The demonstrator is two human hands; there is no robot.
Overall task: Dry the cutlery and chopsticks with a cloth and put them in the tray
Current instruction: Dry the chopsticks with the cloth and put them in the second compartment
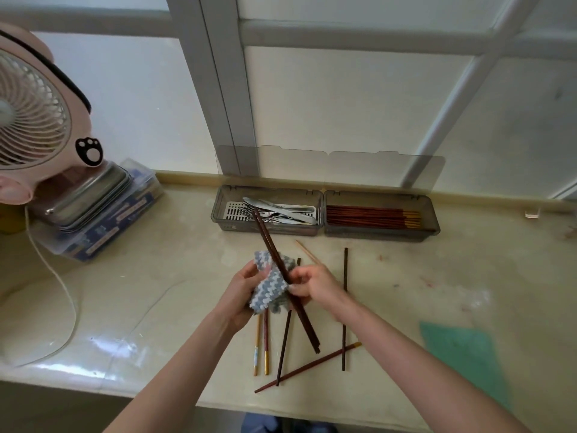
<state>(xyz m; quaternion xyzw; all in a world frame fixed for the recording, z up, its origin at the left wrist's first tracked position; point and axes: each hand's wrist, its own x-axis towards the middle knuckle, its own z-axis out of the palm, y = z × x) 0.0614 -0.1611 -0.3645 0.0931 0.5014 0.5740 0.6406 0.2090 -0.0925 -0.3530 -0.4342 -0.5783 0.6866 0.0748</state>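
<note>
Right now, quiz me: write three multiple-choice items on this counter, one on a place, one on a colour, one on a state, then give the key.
1. The metal cutlery lies in: A) the left tray; B) the right tray; C) a drawer.
2. The cloth is: A) red; B) blue-grey and white; C) yellow.
3. The right hand is: A) open and idle; B) gripping a spoon; C) gripping dark chopsticks.

Key: A, it sits piled in the left tray; B, its zigzag stripes show both colours; C, its fingers curl round the pair lying across the cloth.
</note>
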